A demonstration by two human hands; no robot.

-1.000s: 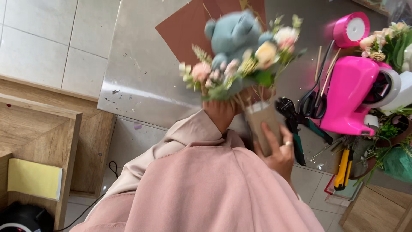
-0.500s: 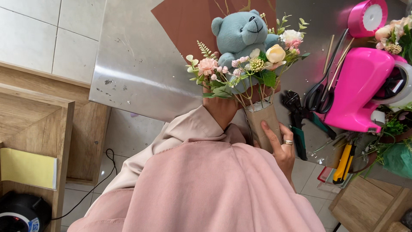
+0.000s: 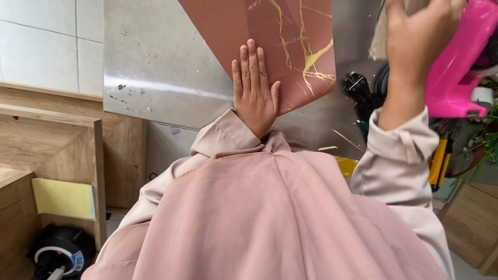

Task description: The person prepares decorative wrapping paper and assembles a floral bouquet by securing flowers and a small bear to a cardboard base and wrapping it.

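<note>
My left hand [image 3: 254, 88] lies flat, palm down, on the near corner of a reddish-brown wrapping sheet [image 3: 290, 36] with gold veining. The sheet is spread on a steel table [image 3: 155, 67]. My right hand [image 3: 415, 36] is raised at the upper right, fingers curled around a tan paper-wrapped piece [image 3: 380, 31] that runs out of the top of the view. It hovers right beside a bright pink tape dispenser [image 3: 459, 62]. My pink sleeves and top fill the lower half of the view.
Black-handled tools [image 3: 363, 93] and a yellow-handled tool [image 3: 439, 161] lie at the table's right end, with green leaves [image 3: 485, 145] beyond. Wooden shelving [image 3: 52, 150] with a yellow pad [image 3: 62, 198] stands to the left. A black round device [image 3: 62, 251] sits on the floor.
The bouquet with the blue teddy bear has left the view. My left hand let go of it and now presses flat on the wrapping sheet. My right hand rose to the upper right.
</note>
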